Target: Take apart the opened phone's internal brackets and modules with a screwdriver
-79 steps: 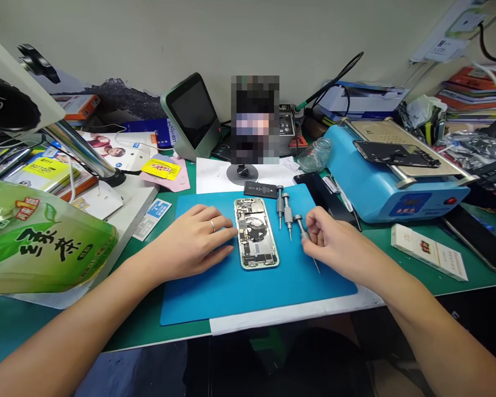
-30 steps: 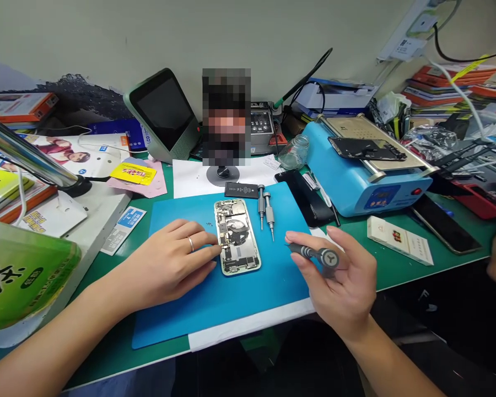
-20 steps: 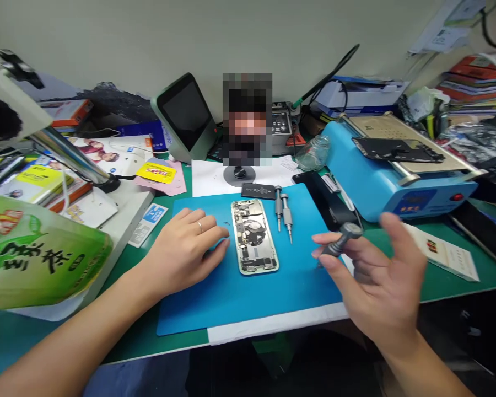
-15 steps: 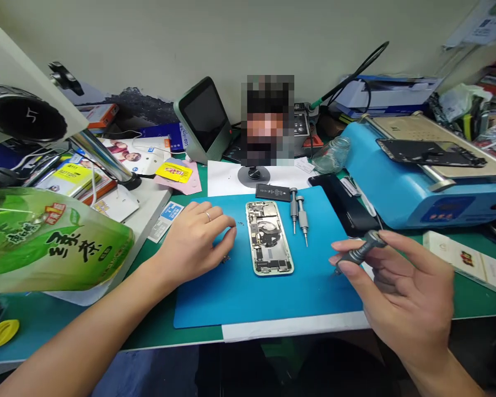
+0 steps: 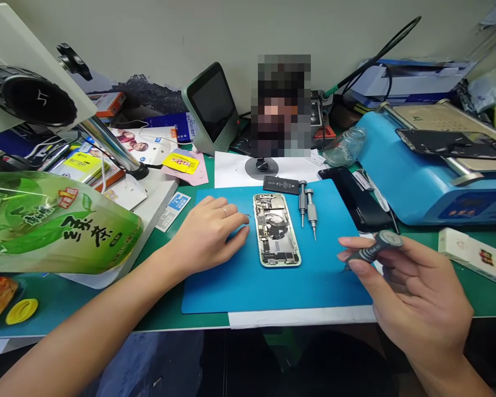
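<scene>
An opened phone body (image 5: 278, 231), its inner parts exposed, lies on the blue mat (image 5: 231, 295). My left hand (image 5: 213, 234) rests on the mat just left of the phone, palm down, fingers loosely bent and apart; I see nothing held, though the underside is hidden. To the phone's right, above the mat, my right hand (image 5: 413, 286) grips a small grey screwdriver (image 5: 372, 251) between thumb and fingers, its tip slanting down to the left. Two more screwdrivers (image 5: 307, 207) lie beside the phone's upper right, and a black phone battery (image 5: 281, 184) sits behind it.
Right of the mat stand a blue machine (image 5: 430, 182) with a dark screen panel (image 5: 450, 146) on top, a black phone (image 5: 355, 201) and a white box (image 5: 475, 256). Leftward are a large green bottle (image 5: 62, 226) and a microscope stand (image 5: 107, 140). A glass jar (image 5: 345, 146) stands behind.
The view has shifted, so most things appear farther right and slightly higher. My right hand still holds the screwdriver, its cap tilted more toward me. The left hand stays beside the phone.
</scene>
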`<act>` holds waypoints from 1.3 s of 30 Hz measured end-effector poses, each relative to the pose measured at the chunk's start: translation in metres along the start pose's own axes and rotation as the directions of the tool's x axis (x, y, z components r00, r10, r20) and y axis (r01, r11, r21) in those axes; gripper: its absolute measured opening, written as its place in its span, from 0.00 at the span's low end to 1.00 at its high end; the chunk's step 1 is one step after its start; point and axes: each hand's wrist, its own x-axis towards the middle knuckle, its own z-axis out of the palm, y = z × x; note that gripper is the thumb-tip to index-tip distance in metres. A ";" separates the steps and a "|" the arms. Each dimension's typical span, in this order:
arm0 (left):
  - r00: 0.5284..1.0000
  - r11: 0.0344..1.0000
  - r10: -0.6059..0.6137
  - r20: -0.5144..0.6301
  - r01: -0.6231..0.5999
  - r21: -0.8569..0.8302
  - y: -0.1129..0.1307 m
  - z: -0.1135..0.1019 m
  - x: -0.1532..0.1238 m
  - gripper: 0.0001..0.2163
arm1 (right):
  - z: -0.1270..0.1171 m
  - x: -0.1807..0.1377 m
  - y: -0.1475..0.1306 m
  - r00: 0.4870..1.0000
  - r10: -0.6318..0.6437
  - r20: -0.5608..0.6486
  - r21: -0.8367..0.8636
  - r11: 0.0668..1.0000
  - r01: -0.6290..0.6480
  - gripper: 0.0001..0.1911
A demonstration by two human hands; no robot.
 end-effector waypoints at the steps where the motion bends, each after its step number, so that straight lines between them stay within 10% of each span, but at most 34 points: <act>1: 1.000 1.000 -0.002 0.002 0.002 0.003 0.000 0.001 0.000 0.13 | 0.000 -0.001 0.000 1.000 0.002 -0.019 0.010 1.000 -0.002 0.15; 5: 1.000 1.000 -0.008 0.009 0.009 -0.016 -0.003 0.003 0.000 0.13 | 0.004 0.002 -0.003 0.986 0.167 -0.013 0.187 0.969 -0.162 0.24; 13: 1.000 0.998 0.026 0.017 -0.025 -0.064 -0.005 0.004 -0.002 0.11 | 0.014 0.023 -0.023 0.841 0.401 0.364 0.550 0.636 -0.541 0.21; 26: 0.998 0.996 0.034 0.062 -0.029 -0.082 -0.006 0.006 -0.003 0.12 | 0.020 0.021 -0.023 0.884 0.328 0.334 0.518 0.719 -0.463 0.23; 30: 0.998 0.995 0.023 0.055 -0.018 -0.103 -0.002 0.005 -0.002 0.13 | 0.019 0.024 -0.026 0.848 0.386 0.365 0.491 0.694 -0.527 0.38; 39: 0.988 0.992 -0.034 0.154 0.052 -0.114 0.009 0.012 -0.004 0.46 | 0.004 0.044 -0.004 0.924 0.282 0.258 0.219 0.914 -0.340 0.24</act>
